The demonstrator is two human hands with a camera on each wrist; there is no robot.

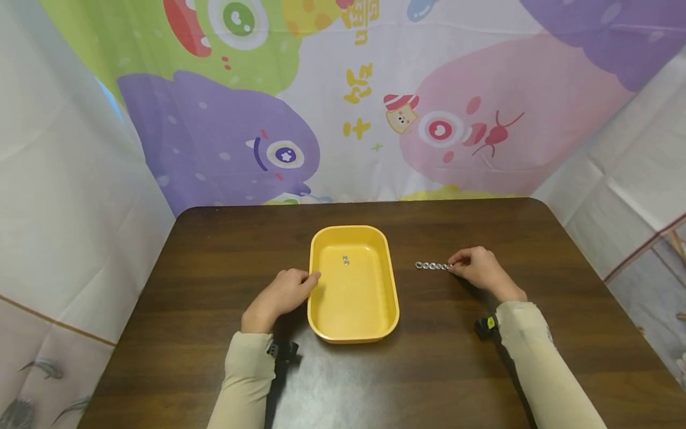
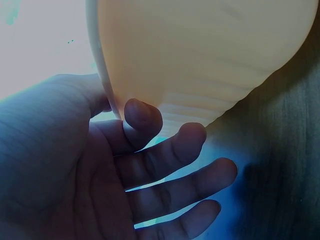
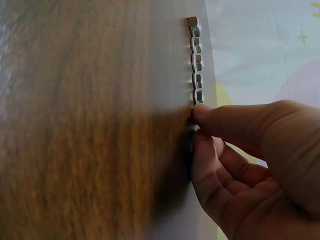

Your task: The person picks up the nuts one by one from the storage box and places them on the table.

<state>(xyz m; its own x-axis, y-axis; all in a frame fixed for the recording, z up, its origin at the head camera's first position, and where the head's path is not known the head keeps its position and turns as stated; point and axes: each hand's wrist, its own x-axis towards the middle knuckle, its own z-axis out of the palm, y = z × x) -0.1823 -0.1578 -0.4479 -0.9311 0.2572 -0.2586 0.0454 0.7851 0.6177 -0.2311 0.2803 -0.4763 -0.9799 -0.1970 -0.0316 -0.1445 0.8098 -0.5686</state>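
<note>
A row of several shiny metal hex nuts (image 1: 432, 266) lies on the table to the right of the yellow tray (image 1: 354, 341). At the row's right end my right hand (image 1: 479, 269) pinches the last nut between thumb and fingertips, which mostly hide it. In the right wrist view the other nuts (image 3: 198, 62) run away in a straight line from the thumb tip. My left hand (image 1: 285, 293) holds the tray's left wall, thumb hooked over the rim and fingers outside, spread beneath it in the left wrist view. Two small nuts (image 1: 345, 260) lie inside the tray, toward its far end.
The dark wooden table (image 1: 225, 250) extends around the tray, with its far edge against a cartoon-printed curtain (image 1: 354, 167). Pale cloth hangs at both sides. A small black camera (image 1: 284, 350) sits at the left wrist, another camera (image 1: 486, 326) at the right.
</note>
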